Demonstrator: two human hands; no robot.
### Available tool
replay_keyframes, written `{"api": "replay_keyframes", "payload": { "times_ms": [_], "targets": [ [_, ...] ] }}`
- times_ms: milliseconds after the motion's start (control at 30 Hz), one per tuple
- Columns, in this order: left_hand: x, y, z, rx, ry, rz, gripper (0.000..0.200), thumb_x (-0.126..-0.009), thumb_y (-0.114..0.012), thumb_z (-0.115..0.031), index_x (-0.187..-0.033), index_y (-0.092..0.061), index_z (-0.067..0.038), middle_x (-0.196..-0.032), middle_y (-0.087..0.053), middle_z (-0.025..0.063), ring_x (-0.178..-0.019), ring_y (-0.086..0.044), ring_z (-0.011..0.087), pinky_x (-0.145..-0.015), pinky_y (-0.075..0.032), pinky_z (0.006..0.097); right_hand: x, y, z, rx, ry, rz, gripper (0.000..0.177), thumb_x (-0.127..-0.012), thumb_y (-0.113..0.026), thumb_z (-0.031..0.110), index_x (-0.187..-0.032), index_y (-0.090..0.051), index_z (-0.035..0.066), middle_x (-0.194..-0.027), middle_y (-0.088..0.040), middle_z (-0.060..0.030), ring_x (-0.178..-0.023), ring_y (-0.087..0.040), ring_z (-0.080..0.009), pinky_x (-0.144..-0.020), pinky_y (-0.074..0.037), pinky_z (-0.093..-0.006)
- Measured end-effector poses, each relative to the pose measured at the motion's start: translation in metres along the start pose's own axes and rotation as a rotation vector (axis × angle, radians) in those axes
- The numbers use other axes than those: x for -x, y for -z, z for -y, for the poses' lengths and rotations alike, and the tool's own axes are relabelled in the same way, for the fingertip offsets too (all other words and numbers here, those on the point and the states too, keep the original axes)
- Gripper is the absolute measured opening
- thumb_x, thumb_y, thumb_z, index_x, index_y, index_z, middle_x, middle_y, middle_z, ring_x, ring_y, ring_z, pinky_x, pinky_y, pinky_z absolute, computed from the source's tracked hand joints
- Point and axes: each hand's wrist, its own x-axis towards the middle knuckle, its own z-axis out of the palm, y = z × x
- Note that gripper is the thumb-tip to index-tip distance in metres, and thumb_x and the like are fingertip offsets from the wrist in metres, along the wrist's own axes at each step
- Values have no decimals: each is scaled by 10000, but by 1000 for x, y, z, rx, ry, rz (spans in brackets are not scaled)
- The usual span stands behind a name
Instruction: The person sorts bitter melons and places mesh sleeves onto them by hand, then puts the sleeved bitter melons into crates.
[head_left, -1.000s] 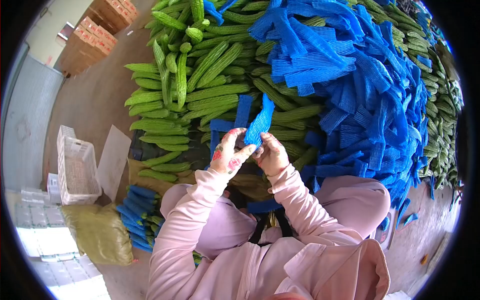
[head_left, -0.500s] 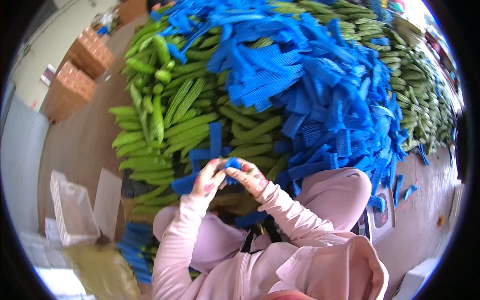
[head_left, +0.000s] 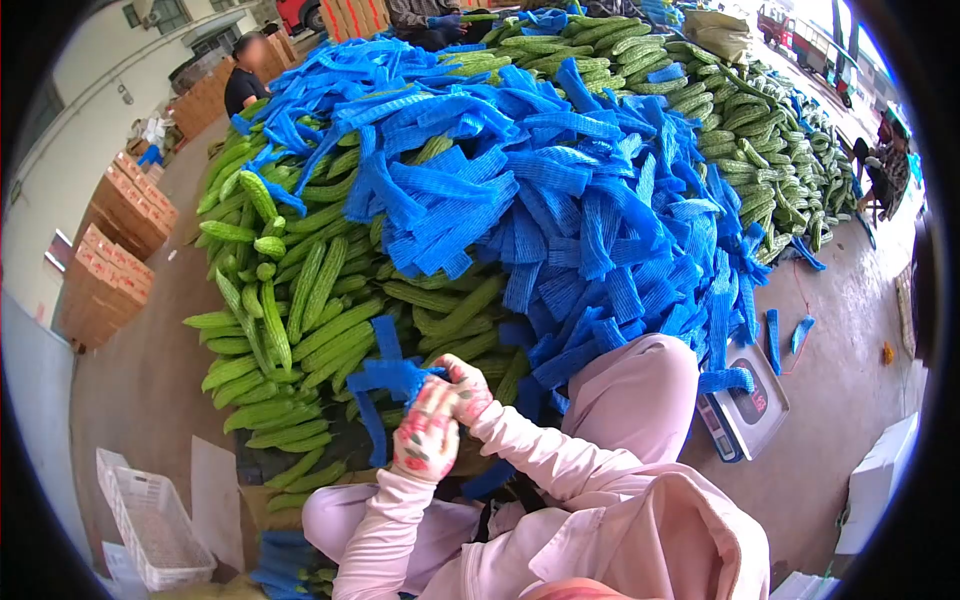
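My left hand, in a floral-patterned glove, is closed with its back turned up, its fingertips against a blue foam net sleeve. My right hand, gloved alike, pinches at the same sleeve's near end, touching my left fingers. The exact grip is partly hidden behind the fingers. More sleeves lie just beyond, one hanging down at the left. Ahead, green bitter melons are piled in rows, with a large heap of blue net sleeves on top and to the right.
A white plastic crate stands at the left, with stacked cardboard boxes beyond. By my right knee sits a scale with a sleeve across it. Netted melons fill the far right. A person is at the back left, another at the right.
My view has tilted up, showing more of the pile and people behind. My hands have turned, the left now back-up and below the right, both still at the blue sleeve.
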Motion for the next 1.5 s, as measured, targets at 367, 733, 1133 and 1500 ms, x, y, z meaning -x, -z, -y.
{"api": "replay_keyframes", "payload": {
  "times_ms": [367,733,1133,1500],
  "targets": [
    [37,-37,74,1459,962,-313,266,-909,-462,-138,-1088,-561,31,-1089,-608,147,-981,-601,270,-903,-476,389,55,-22,-3,792,-165,-16,141,-870,-639,146,-954,-588,45,-770,-556,39,-721,-465,-45,-649,-419,-224],
    [108,-62,93,1278,984,26,442,-846,-572,-270,-1210,-493,-32,-1156,-547,151,-1119,-505,280,-955,-397,364,49,-41,36,315,-199,393,70,-884,-623,111,-913,-579,65,-776,-560,60,-704,-497,-42,-653,-419,-220],
    [18,-31,76,1783,1198,-367,477,-966,-329,-349,-1273,-423,4,-1327,-471,151,-1249,-418,285,-1064,-303,417,65,-69,32,80,-444,629,150,-832,-684,113,-901,-582,27,-780,-547,40,-715,-447,-16,-616,-363,-193],
    [-3,-25,93,1971,975,-373,460,-972,-331,-333,-1315,-405,-35,-1366,-434,138,-1309,-339,281,-1098,-235,459,68,-38,-2,-44,-713,610,190,-854,-659,174,-941,-611,12,-787,-627,-46,-691,-571,-108,-633,-451,-248]
  ]
}}
